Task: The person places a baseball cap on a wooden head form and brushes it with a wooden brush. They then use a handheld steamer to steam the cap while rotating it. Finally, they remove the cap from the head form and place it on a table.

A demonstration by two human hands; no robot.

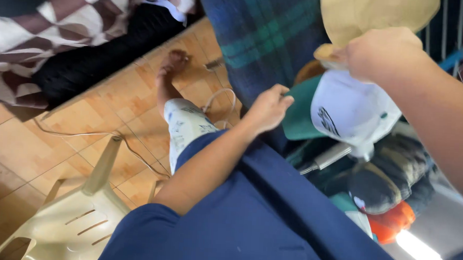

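My left hand (267, 108) reaches forward, fingers curled against the edge of a dark blue-and-green plaid cloth (263, 36), next to the green brim of a white cap (348, 112). My right hand (378, 50) is raised at the upper right, closed on a tan cap (369, 13) just above the white cap. Several other caps and dark items hang stacked below the white one (392, 180). A navy blue garment (258, 221) covers my front.
A tan plastic chair (73, 222) stands at the lower left on an orange tiled floor (35, 151). A thin white cable (83, 134) runs across the tiles. My bare foot (171, 63) rests near a checkered blanket (73, 21) and black cloth.
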